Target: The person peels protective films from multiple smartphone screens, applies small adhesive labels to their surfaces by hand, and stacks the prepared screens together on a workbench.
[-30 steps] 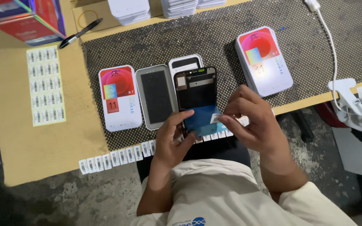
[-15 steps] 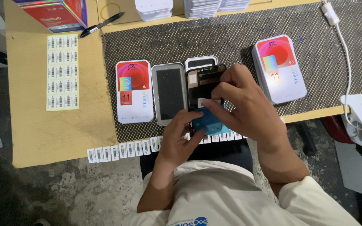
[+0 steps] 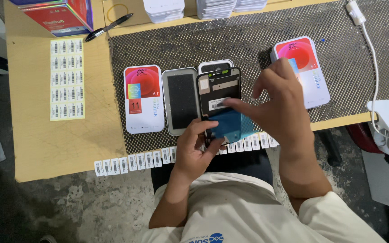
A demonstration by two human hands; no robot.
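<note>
Between both hands, flat black rectangular screen panel (image 3: 218,92), glossy.

Cream short-sleeve shirt w/ blue chest logo; bare forearms & hands (image 3: 203,148), no gloves.

Two white-and-red flat boxes (image 3: 143,99) (image 3: 303,69) lie mid-surface; a barcode label sheet (image 3: 67,78) lies left; a label strip (image 3: 133,162) lines the near edge; a red carton (image 3: 59,15) occupies the far-left corner.
</note>
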